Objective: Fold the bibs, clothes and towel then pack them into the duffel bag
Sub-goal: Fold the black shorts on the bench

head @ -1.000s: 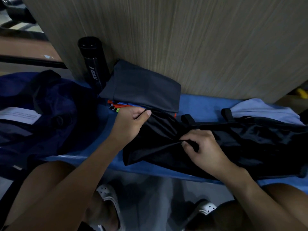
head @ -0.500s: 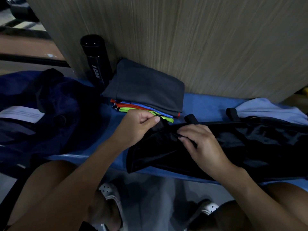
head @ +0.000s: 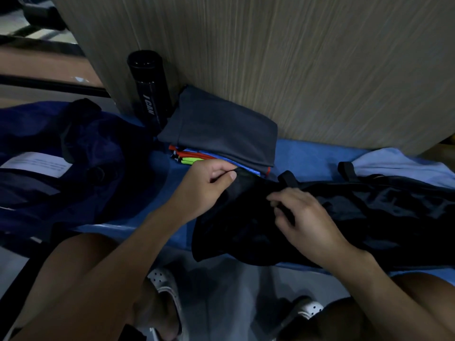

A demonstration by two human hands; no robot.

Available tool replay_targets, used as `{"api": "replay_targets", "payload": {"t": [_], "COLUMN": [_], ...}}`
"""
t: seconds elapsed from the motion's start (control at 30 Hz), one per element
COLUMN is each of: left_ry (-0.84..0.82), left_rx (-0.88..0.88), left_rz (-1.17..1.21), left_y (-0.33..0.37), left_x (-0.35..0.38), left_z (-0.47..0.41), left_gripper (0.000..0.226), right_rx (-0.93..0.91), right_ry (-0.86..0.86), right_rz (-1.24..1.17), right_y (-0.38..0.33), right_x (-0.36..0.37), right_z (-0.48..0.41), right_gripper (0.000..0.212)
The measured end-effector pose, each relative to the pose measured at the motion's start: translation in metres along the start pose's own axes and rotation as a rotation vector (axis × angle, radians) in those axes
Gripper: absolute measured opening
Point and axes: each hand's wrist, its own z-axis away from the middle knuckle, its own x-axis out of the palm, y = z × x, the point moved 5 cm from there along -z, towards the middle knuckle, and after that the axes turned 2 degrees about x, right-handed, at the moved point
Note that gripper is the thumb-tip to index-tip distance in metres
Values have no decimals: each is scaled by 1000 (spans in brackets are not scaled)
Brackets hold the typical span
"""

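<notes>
so in the last second the left hand [head: 206,188], pinching the end of the black duffel bag [head: 246,232], has tugged that edge off the bright bibs [head: 194,158], while the right hand [head: 310,217] has slid up the fabric to just below the strap loop [head: 288,179]

We see the black duffel bag [head: 369,217] lying limp and flat, its top fabric caught in our curled right fingers [head: 278,198] and its end edge pinched by our left fingers [head: 220,173]. Just beyond the left fingers, a folded grey garment [head: 221,129] sits atop bright folded bibs [head: 197,158].
</notes>
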Motion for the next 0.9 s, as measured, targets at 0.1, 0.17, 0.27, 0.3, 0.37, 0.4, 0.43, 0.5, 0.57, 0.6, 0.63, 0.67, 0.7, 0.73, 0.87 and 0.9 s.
{"api": "replay_targets", "payload": {"t": [0.1, 0.17, 0.27, 0.3, 0.37, 0.4, 0.43, 0.5, 0.57, 0.6, 0.63, 0.67, 0.7, 0.73, 0.87, 0.9], "left_ry": [-37, -20, 12, 8, 0, 5, 12, 3, -22, -28, -31, -39, -43, -47, -65, -67], "left_rx": [15, 17, 38, 52, 75, 77, 75, 73, 66, 60, 50, 42, 37, 36, -3, -8], "left_rz": [5, -7, -14, -29, -76, -106, -139, -195, -210, -211, -205, -199, -194, -189, -197, -192], "left_y": [1, 0, -5, -5, -5, -5, -5, -2, -2, -2, -3, -3, -4, -4, -6, -6], "left_x": [6, 5, 0, -1, -1, -1, -1, 1, 3, 3, 3, 3, 2, 1, -2, -3], "left_z": [2, 1, -1, -1, 1, 1, 1, 2, 4, 5, 6, 7, 7, 7, 8, 8], "left_gripper": [14, 14, 18, 23, 27, 27, 27, 30, 29, 29, 30, 31, 31, 32, 27, 27], "right_rx": [-84, -88, -95, -99, -92, -82, -72, -42, -10, -11, -22, -41, -61, -69, -18, -10], "right_ry": [-30, -117, -126, -130, -159, -165, -162, -162, -183, -194, -209, -218, -219, -222, -233, -223], "right_rz": [47, 51, 100, 99, 92, 94, 101, 114, 114, 125, 143, 163, 178, 184, 162, 154], "right_y": [-10, -15, -11, -10, -7, -7, -8, -10, -12, -12, -12, -12, -12, -11, -7, -6], "right_x": [12, 25, 28, 27, 26, 27, 27, 31, 35, 38, 42, 44, 46, 47, 48, 48], "right_z": [-5, -4, 0, 1, 3, 3, 2, 0, -5, -8, -9, -10, -10, -10, -8, -9], "right_gripper": [33, 41, 32, 30, 30, 30, 29, 29, 33, 32, 27, 20, 12, 8, 16, 19]}}
